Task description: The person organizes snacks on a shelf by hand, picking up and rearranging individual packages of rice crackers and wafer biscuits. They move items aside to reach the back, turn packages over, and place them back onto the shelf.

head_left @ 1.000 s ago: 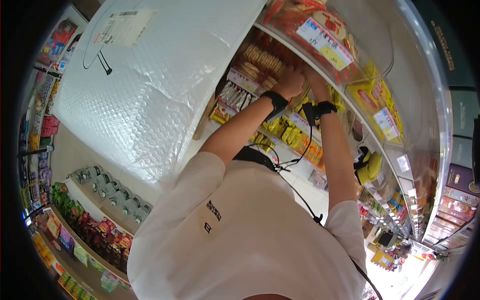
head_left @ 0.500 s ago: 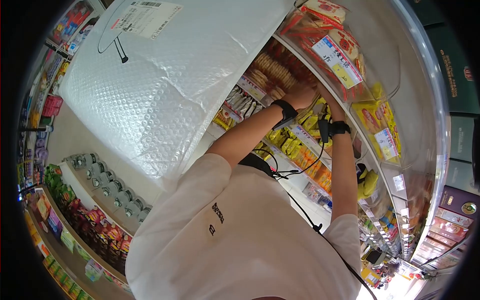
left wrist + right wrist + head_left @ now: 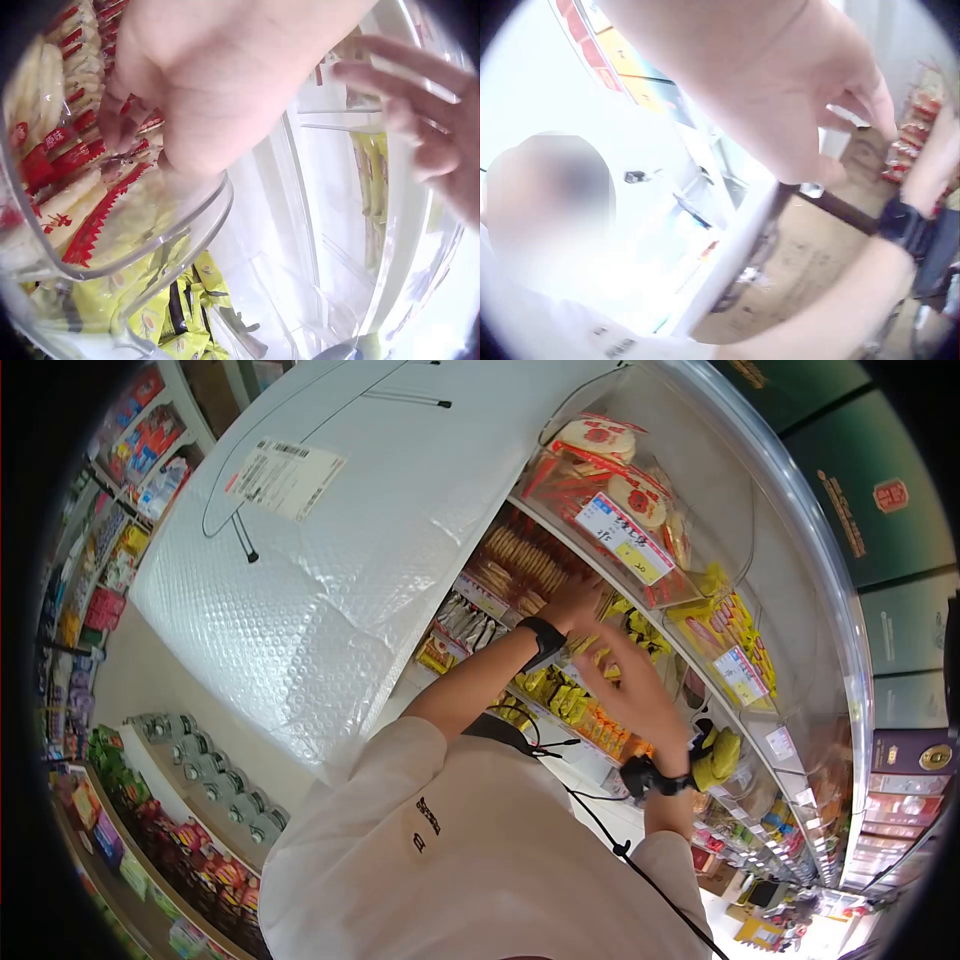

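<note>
My left hand (image 3: 572, 605) reaches into a clear bin (image 3: 150, 244) of wrapped crackers (image 3: 56, 150) with red-edged wrappers. In the left wrist view its fingers bend down among the packets, and finger and thumb meet at a cracker packet (image 3: 131, 159) near the bin's front wall. Much of that packet is hidden under the hand. My right hand (image 3: 628, 680) hangs in the air to the right of the bin, its fingers loosely bent and apart, holding nothing. The right wrist view shows the same hand (image 3: 802, 97) with a gap between thumb and fingers.
A large bubble-wrapped panel (image 3: 300, 560) stands left of the shelf. Below the cracker bin are yellow snack packs (image 3: 560, 695). A curved clear shelf above carries flat round snacks (image 3: 635, 495) and yellow packets (image 3: 735, 640). Cables run over the white shirt (image 3: 480, 850).
My right hand has come out of the bin and drawn back toward the body, fingers free. The left hand stays in the cracker bin. The head view has shifted.
</note>
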The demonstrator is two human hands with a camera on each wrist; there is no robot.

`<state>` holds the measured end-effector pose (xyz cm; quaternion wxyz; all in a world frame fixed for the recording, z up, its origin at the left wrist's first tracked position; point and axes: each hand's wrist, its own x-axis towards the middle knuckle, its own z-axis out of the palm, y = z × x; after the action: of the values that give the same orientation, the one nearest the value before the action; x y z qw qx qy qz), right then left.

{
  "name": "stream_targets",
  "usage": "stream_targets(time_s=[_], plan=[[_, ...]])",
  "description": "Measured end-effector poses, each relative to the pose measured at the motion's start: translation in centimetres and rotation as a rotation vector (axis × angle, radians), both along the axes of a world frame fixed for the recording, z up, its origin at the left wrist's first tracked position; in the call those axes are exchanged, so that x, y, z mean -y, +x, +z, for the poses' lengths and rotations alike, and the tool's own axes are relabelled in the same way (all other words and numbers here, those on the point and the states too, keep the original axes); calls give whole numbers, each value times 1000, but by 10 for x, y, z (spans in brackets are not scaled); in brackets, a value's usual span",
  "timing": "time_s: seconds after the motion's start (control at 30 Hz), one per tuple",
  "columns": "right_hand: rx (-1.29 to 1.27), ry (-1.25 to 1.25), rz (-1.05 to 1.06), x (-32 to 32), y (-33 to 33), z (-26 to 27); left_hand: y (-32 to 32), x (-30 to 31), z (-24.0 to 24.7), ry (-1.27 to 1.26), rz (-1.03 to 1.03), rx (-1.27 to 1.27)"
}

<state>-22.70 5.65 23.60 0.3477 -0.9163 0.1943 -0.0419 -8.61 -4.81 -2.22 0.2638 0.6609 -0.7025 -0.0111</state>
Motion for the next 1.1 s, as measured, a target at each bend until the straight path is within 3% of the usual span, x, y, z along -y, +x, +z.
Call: stream_targets(time_s=[0.03,0.07,0.13,0.17,0.23,0.3,0.33,0.4,0.47,0.57,0.7,0.73,0.87,0.97,1.0,1.1], plan=[[-29,155,138,-5,-2,29,1,3,-6,-4,-52,124],[-53,308,275,-10,-4,49,-3,1,-10,-85,46,62],[281,151,177,-18,5,71,-2,5,-7,-41,-33,39],[442,68,125,-19,13,74,-3,3,-4,-18,-67,-220],[561,-329,-85,-2,41,78,-2,-10,18,-22,-130,-765],[557,-344,-131,23,68,75,-3,7,-11,-130,-81,-487],[537,-304,-169,32,78,74,0,21,-32,-237,-66,-195],[500,-215,-235,45,97,71,-2,16,-26,-203,-33,-157],[469,-313,-183,57,113,67,4,32,-54,-224,-26,-122],[494,-379,-206,60,119,63,4,28,-50,-205,-14,-137],[594,-384,-307,43,100,67,-3,15,-31,-193,41,-141],[646,-508,-253,47,92,60,-2,5,-11,-22,12,-218],[601,-229,-243,45,74,58,-4,0,-8,-74,48,-170],[637,-258,-157,66,83,47,-2,0,-3,-14,17,-164],[605,-228,-147,60,83,51,0,11,-24,-107,2,-112],[564,-331,-192,54,79,56,1,13,-24,-109,-3,-114]])
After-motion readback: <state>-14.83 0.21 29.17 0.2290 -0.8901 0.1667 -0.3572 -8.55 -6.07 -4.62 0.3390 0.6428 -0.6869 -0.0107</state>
